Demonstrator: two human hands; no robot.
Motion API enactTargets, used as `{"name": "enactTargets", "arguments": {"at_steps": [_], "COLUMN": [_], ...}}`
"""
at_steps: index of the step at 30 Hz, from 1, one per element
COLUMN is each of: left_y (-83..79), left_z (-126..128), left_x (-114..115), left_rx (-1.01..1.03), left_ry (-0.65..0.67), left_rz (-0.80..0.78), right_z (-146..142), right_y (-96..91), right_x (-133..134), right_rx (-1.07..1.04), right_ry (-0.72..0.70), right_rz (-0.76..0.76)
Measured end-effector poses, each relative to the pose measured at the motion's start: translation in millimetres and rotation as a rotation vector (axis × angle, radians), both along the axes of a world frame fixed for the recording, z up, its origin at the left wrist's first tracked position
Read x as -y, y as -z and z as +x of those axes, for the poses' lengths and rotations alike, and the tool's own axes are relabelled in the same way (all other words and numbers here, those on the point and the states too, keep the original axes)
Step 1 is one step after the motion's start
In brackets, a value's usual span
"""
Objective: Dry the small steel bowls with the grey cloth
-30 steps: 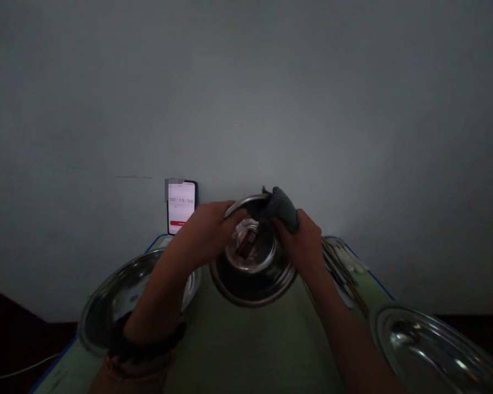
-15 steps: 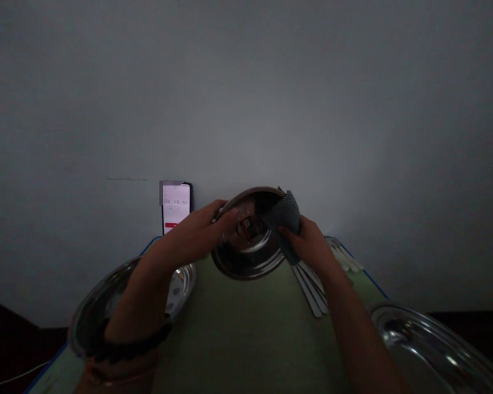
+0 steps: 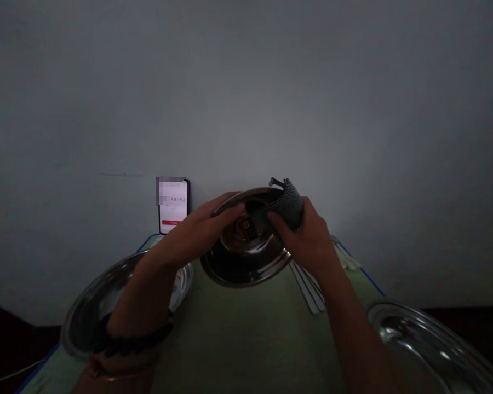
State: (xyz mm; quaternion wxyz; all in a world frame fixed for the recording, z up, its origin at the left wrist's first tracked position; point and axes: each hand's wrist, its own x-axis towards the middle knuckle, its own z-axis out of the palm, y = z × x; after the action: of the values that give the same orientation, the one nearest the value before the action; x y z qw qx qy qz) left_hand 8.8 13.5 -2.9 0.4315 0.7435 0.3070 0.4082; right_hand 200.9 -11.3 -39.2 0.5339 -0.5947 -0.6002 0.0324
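A shiny metal basin (image 3: pixel 246 269) is held up above the table, tilted so its inside faces me. A dark red label shows on its bottom. My left hand (image 3: pixel 213 221) grips the far left rim, thumb on the inside and fingers behind. In my right hand (image 3: pixel 306 235) is a grey cloth (image 3: pixel 290 207), folded over the right rim. The right thumb presses the cloth against the inner wall, and the fingers behind are hidden.
A phone (image 3: pixel 173 205) showing a timer leans on the wall. Larger metal basins stand at left (image 3: pixel 86 306) and right (image 3: pixel 431 339) on the green table (image 3: pixel 230 339). Several flat metal utensils (image 3: pixel 308 290) lie beyond my right forearm, with white-handled pieces (image 3: pixel 347 256) behind.
The basin has tipped and shifted slightly left and toward me. My right hand has closed further over the cloth at the rim, and the left thumb reaches further in.
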Motion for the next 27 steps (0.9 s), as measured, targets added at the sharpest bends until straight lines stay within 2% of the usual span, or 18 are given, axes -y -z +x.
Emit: {"name": "enactTargets", "arguments": {"at_steps": [6,9,11,14,16,18,21,23,27], "left_y": [-10.4,-10.5,-9.0,-5.0,-1.8,1.0,2.4,1.4,-1.6], "left_z": [6,8,11,21,26,25,16,6,-10], "left_x": [16,12,8,3,1,-2,-6,-7,-4], "left_rx": [-0.048,0.181,0.417,0.66,0.71,0.671,0.526,0.451,0.342], "left_ry": [0.016,0.005,-0.031,-0.076,-0.083,-0.069,-0.044,-0.039,-0.014], "left_rz": [0.108,0.021,-0.048,-0.067,-0.056,-0.057,-0.063,-0.064,-0.09], "right_z": [0,2,-3,-19,-30,-34,-28,-18,-1], "right_y": [6.5,13.0,19.7,34.2,44.0,50.4,49.6,42.7,23.4], "right_x": [-9,-16,-22,-32,-37,-41,-40,-36,-24], "right_rx": [-0.042,-0.17,-0.302,-0.605,-0.807,-0.922,-0.851,-0.676,-0.343], "right_ry": [0.22,0.219,0.171,-0.024,-0.176,-0.263,-0.211,-0.138,-0.129], "right_rz": [0.105,0.168,0.167,0.087,0.028,0.002,-0.003,-0.028,-0.022]}}
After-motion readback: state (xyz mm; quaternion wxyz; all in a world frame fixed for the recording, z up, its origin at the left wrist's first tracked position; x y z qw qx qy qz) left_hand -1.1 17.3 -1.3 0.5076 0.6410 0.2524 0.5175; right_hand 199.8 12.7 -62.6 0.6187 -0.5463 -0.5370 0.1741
